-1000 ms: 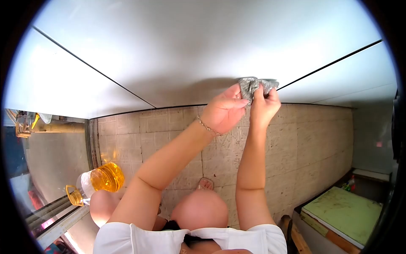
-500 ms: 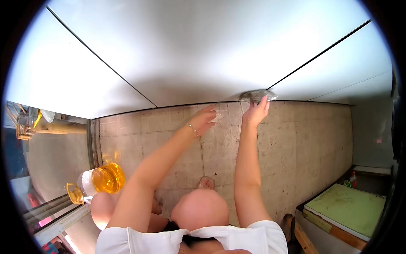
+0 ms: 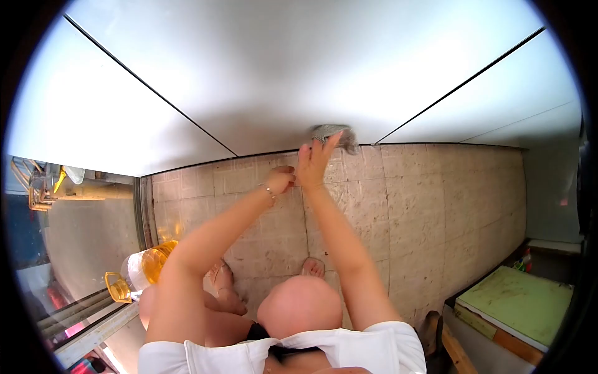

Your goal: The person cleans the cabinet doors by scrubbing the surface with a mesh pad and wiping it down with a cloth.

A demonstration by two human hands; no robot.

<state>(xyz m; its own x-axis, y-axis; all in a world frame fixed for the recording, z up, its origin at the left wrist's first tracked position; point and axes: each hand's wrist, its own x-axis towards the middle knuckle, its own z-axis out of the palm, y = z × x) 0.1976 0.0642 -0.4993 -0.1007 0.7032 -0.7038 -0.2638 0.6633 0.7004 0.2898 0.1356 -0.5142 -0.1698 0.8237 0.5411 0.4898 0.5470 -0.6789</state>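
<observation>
My right hand presses a grey cloth against the bottom of a white panel, just above the tiled floor. Its fingers lie stretched over the cloth, which is smeared by motion. Close by on the left, my left hand hovers over the tiles, a bracelet on its wrist. Its fingers curl loosely, a little apart, and I see nothing held in them.
A clear plastic jug of yellow liquid lies tilted beside my left leg. At the lower right stands a low box with a green top. My bare feet rest on the tiled floor. A glass pane borders the left side.
My right hand has slid left along the panel's bottom with the cloth. My left hand has drawn slightly left and lower, its fingers more curled. The two hands are now close together.
</observation>
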